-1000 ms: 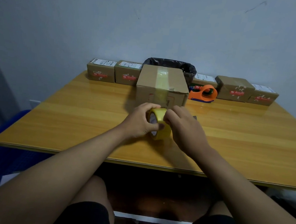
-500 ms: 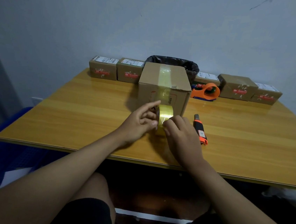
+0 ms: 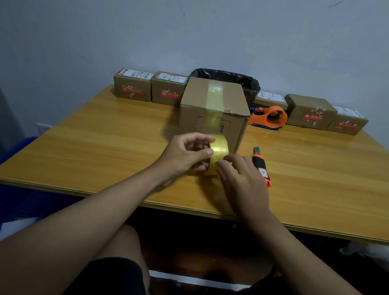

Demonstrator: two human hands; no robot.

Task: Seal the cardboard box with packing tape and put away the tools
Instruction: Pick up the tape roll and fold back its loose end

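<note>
Gripping the packing tape roll (image 3: 217, 153), left hand (image 3: 184, 154) fingers close around it; right hand (image 3: 242, 181) fingers pick at its surface. Cardboard box (image 3: 214, 112), just beyond the fingers, already carries one strip. Utility knife (image 3: 261, 166) and tape dispenser (image 3: 270, 117) remain unstowed.

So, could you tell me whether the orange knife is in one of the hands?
No, the knife lies on the table beside the right hand.

The brown cardboard box (image 3: 214, 112) stood closed and upright, a clear glossy tape strip running over its top and down its front. Just before it, the yellowish packing-tape roll (image 3: 217, 151) stood on edge. The orange-and-black utility knife (image 3: 261, 166) lay flat, right of the box's front corner. The orange tape dispenser (image 3: 269, 116) sat beside the box's right rear.
</note>
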